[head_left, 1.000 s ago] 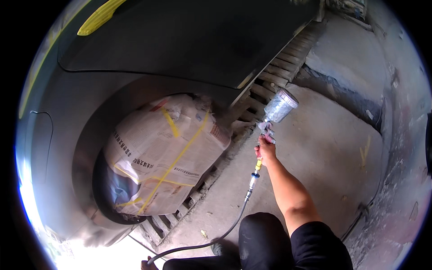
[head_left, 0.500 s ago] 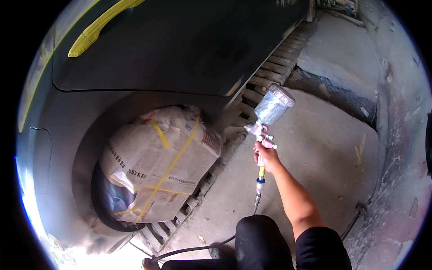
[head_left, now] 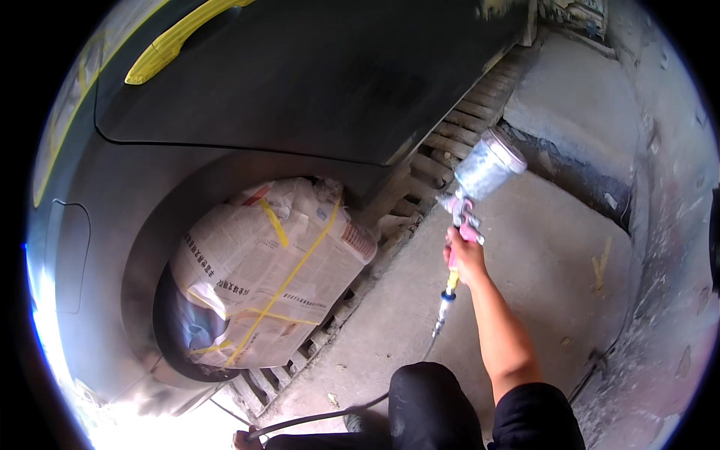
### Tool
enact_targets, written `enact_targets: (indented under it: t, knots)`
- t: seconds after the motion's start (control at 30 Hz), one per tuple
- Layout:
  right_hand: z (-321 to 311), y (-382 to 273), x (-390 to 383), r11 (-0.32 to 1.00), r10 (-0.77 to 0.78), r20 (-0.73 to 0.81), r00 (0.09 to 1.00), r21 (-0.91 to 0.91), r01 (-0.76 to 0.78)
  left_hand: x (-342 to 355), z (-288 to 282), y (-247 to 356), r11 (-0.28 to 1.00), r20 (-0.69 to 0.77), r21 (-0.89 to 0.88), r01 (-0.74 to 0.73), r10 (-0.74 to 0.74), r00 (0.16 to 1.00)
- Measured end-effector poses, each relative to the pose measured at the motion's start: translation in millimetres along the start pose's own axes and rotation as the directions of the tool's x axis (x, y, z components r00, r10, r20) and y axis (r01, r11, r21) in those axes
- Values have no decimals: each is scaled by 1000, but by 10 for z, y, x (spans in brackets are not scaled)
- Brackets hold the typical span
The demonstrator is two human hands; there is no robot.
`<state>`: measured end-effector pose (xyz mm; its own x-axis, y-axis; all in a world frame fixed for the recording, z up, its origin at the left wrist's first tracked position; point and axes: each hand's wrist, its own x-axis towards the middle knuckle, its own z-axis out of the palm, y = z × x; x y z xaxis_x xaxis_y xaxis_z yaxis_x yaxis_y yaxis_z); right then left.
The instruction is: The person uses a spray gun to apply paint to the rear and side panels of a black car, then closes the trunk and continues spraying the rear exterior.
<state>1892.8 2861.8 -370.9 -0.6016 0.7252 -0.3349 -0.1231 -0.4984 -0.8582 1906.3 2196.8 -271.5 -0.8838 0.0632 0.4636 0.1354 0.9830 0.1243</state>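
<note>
My right hand (head_left: 466, 256) is wrapped round the pink handle of a spray gun (head_left: 463, 214), its metal paint cup on top and its nozzle toward the car. A black air hose (head_left: 337, 414) hangs from the gun's base and runs across my knees to the lower left. There my left hand (head_left: 246, 440), partly cut off by the lower edge, is closed on the hose. To the left stands a dark grey car body (head_left: 262, 82), its door handle (head_left: 161, 54) covered in yellow tape. Newspaper (head_left: 262, 270) held with yellow tape covers the wheel.
Below the car a slatted floor grate (head_left: 457, 131) runs diagonally. Concrete floor (head_left: 540, 255) lies to its right, with a recessed trench (head_left: 570, 169) farther off. A stained wall (head_left: 667, 262) closes the right side. My bent knee (head_left: 431, 405) is at the bottom.
My right hand has moved the spray gun a little to the right, farther from the car. My left hand stays on the hose. The view has shifted slightly.
</note>
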Motion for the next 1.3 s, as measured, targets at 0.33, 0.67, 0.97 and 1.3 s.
enact_targets:
  t: [0.33, 0.67, 0.97, 1.3]
  knots:
    - [-165, -302, -153, 982, -111, -73, 991, -162, 98, 119, 52, 190, 993, -18, -89, -74, 73, 997]
    - [228, -921, -708, 997, -57, 410, 910, -18, 71, -42, 116, 41, 997, -87, -72, -14, 8, 996]
    - [601, -1469, -1101, 943, -287, 191, 939, -117, 312, 3, 82, 172, 993, -66, -117, 34, -42, 997]
    - [1342, -1417, -2075, 815, -263, 805, 532, -109, 568, -14, 45, 151, 983, 85, -104, 154, -145, 986]
